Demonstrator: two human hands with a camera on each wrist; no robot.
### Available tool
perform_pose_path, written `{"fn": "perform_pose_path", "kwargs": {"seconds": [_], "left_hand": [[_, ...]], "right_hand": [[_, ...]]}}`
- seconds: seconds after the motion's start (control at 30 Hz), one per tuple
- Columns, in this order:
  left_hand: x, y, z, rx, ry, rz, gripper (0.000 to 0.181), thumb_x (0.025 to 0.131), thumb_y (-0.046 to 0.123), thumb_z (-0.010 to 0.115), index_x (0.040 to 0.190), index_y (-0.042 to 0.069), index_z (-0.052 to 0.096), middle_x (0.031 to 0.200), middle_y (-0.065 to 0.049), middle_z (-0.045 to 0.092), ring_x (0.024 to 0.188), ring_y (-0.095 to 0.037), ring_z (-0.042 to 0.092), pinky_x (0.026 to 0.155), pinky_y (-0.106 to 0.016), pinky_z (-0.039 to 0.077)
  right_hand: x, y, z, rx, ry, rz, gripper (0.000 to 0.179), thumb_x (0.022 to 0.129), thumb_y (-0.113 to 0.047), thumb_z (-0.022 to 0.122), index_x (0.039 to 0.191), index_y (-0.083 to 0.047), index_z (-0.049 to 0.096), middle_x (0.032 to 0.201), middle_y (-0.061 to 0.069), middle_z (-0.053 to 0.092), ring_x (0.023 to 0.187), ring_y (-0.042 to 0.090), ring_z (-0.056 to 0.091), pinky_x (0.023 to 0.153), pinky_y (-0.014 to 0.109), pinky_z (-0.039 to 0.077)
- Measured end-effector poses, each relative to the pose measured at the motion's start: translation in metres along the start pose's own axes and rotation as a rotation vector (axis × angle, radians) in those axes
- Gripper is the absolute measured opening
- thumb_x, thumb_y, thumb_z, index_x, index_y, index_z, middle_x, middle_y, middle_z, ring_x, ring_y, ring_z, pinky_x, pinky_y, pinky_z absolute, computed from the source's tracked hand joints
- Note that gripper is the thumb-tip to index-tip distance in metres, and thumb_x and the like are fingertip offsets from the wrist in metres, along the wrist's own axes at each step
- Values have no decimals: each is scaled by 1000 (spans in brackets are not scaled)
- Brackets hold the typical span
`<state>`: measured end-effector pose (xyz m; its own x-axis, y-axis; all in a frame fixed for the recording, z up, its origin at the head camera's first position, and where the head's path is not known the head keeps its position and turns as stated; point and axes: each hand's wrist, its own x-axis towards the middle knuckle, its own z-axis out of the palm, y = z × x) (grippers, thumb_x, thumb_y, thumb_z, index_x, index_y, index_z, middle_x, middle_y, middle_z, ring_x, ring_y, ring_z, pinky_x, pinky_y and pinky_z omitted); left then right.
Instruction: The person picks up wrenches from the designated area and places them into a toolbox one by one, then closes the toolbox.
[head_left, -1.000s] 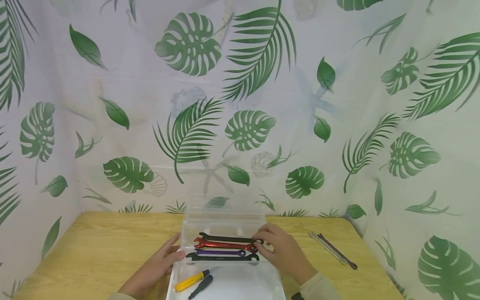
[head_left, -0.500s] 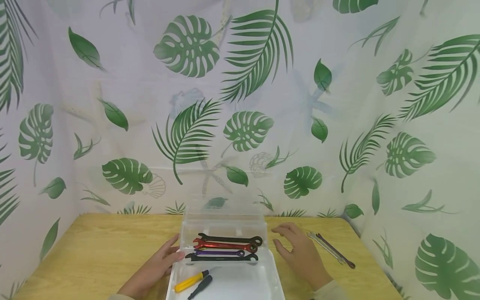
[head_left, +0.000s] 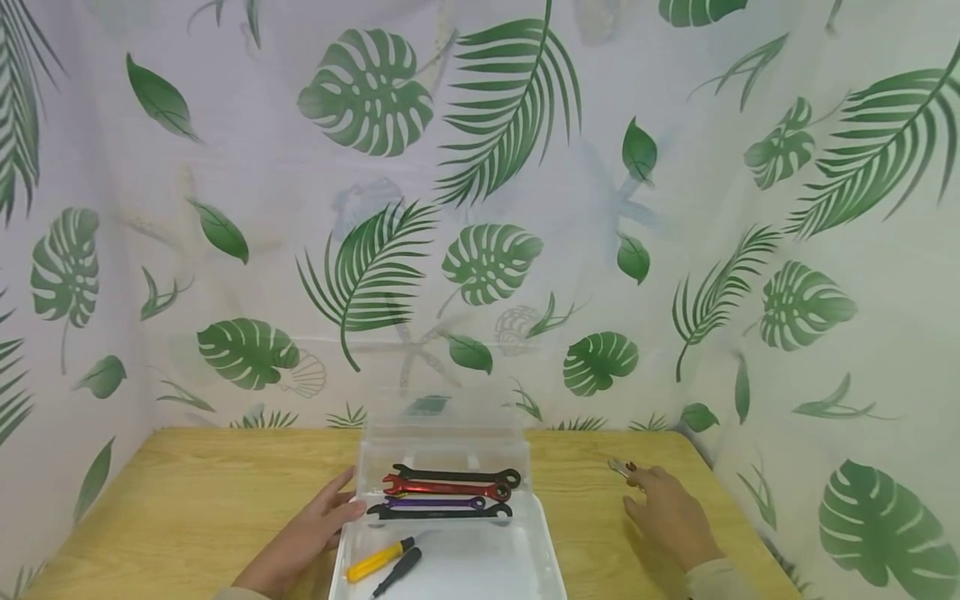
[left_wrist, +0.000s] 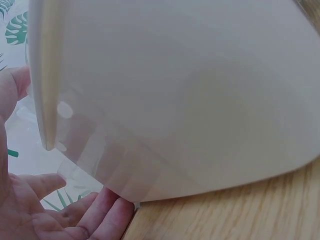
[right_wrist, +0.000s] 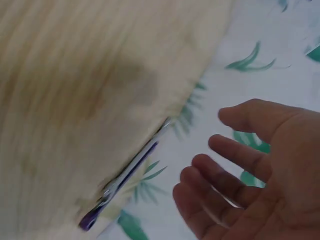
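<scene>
My left hand [head_left: 318, 529] holds the white plastic box [head_left: 551, 554] at its left back corner. Its thumb lies over the rim, and its fingers reach round the outside wall, partly hidden in the left wrist view. Black, red and purple wrenches, among them a red wrench [head_left: 448, 489], lie in the box's back section. My right hand [head_left: 667, 512] hovers by a silver wrench [head_left: 619, 469] and a purple wrench [right_wrist: 90, 219] on the table, largely covering them in the head view. The right wrist view shows its loosely bent fingers apart from both wrenches.
In the box's front section lie a yellow tool [head_left: 375, 562] with a black end and a black screwdriver [head_left: 397, 571]. The transparent lid [head_left: 442, 417] stands raised behind. Leaf-printed cloth [head_left: 480, 167] surrounds the wooden table [head_left: 225, 492] at the back and sides.
My right hand has left the black wrench in the box's back section and moved right to the two wrenches on the table. My left hand has stayed at the box.
</scene>
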<state>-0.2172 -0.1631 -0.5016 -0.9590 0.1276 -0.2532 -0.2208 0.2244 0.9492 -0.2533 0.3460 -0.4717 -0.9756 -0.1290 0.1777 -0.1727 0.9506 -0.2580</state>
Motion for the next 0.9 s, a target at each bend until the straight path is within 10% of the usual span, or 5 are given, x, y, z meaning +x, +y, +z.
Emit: {"fn": "perform_pose_path", "kwargs": {"seconds": [0.27,0.9], "left_hand": [[2,-1,0,-10,1,-13,91,98,59,61,166,14,20,155,-30,42,130,-44,57,103,-65,49],[-4,-1,3,-18,8,-12,88,99,58,59,166,16,20,153,-29,44,127,-40,59,102,-63,51]], "right_hand": [[0,52,6,-72,-130,113,24,89,-13,64,107,2,69,88,9,60,73,23,57,63,49,54],[0,57,-1,-114,-206,127,6,87,-10,68,90,-4,69,85,8,62,77,27,62,67,52,57]]}}
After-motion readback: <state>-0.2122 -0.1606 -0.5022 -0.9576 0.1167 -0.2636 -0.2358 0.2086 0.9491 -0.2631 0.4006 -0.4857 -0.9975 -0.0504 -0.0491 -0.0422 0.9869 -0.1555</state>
